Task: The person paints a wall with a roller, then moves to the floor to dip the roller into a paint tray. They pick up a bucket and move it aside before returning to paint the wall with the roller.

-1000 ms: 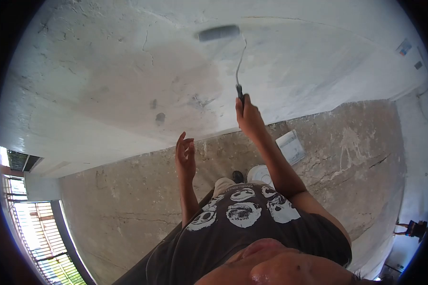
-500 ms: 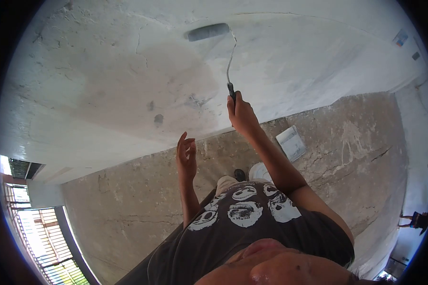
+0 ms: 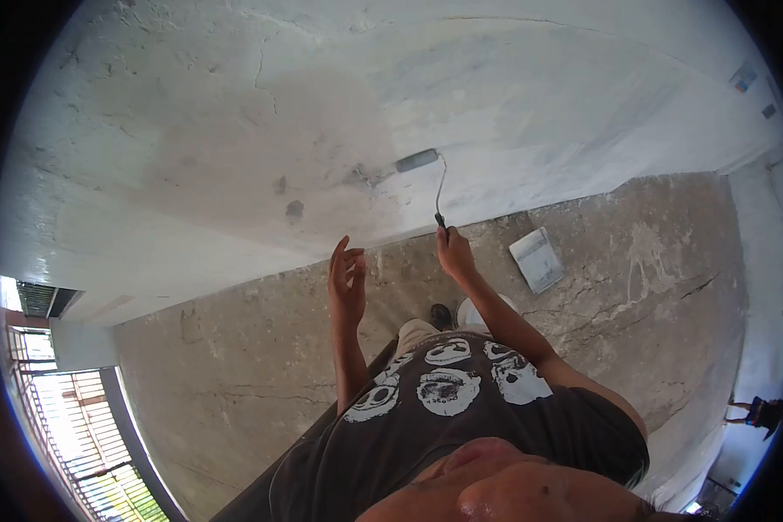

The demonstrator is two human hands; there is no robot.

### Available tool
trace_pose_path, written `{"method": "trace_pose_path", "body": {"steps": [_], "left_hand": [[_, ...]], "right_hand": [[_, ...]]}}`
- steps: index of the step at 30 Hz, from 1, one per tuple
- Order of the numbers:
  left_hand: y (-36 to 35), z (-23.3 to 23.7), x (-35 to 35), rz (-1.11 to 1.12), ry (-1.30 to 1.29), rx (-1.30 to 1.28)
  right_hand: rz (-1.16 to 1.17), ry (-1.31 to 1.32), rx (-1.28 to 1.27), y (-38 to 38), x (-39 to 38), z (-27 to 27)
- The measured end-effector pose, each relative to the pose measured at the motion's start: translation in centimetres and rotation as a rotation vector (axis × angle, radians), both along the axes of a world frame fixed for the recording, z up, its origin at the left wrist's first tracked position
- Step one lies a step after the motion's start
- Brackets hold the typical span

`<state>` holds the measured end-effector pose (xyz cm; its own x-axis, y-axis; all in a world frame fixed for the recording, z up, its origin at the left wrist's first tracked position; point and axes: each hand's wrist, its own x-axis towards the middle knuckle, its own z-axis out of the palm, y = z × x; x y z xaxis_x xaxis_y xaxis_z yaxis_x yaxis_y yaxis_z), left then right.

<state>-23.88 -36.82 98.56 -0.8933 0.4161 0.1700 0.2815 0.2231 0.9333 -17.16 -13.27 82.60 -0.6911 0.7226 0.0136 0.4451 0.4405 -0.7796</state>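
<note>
My right hand (image 3: 456, 253) is wrapped round the dark handle of a paint roller (image 3: 418, 160). The roller's grey sleeve lies against the lower part of the wall (image 3: 513, 113), at the border between a pinkish-brown patch and whiter paint. A thin bent wire frame joins sleeve and handle. My left hand (image 3: 346, 283) is raised in front of me with its fingers apart and slightly curled, holding nothing. Dark smudges and a scraped spot mark the pinkish patch to the left of the roller.
On the stained concrete floor (image 3: 235, 348) lies a paint-smeared white tray or lid (image 3: 537, 260). A white round container (image 3: 487, 311) stands by my feet, partly hidden by my arm. A barred window (image 3: 87, 426) is at the left. Another person (image 3: 757, 414) stands far right.
My right hand has drawn the roller down the wall, towards me and slightly right, from the upper area to near the wall's base. My left hand has hardly moved.
</note>
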Motion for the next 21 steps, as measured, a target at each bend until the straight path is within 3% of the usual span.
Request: {"method": "trace_pose_path", "body": {"steps": [1, 5, 10, 12, 13, 15, 21], "left_hand": [[0.1, 0.3, 0.2, 0.008, -0.024, 0.0], [0.0, 0.3, -0.3, 0.029, -0.039, -0.037], [0.1, 1.0, 0.1, 0.022, -0.044, -0.036], [0.3, 0.9, -0.2, 0.019, -0.066, -0.042], [0.3, 1.1, 0.0, 0.011, -0.071, -0.038], [0.3, 1.2, 0.1, 0.011, -0.059, -0.037], [0.4, 1.3, -0.4, 0.026, -0.054, -0.007]], "right_hand": [[0.004, -0.013, -0.003, -0.2, 0.2, 1.6], [0.04, 0.129, -0.402, -1.1, 0.2, 10.3], [0.109, 0.249, -0.468, 0.1, -0.6, 16.5], [0.156, 0.33, -0.327, 1.0, -2.2, 16.5], [0.161, 0.329, -0.329, 1.2, -2.8, 15.7], [0.105, 0.176, -0.067, 1.4, -3.7, 12.2], [0.045, 0.06, -0.003, 0.3, -2.1, -3.4]]}}
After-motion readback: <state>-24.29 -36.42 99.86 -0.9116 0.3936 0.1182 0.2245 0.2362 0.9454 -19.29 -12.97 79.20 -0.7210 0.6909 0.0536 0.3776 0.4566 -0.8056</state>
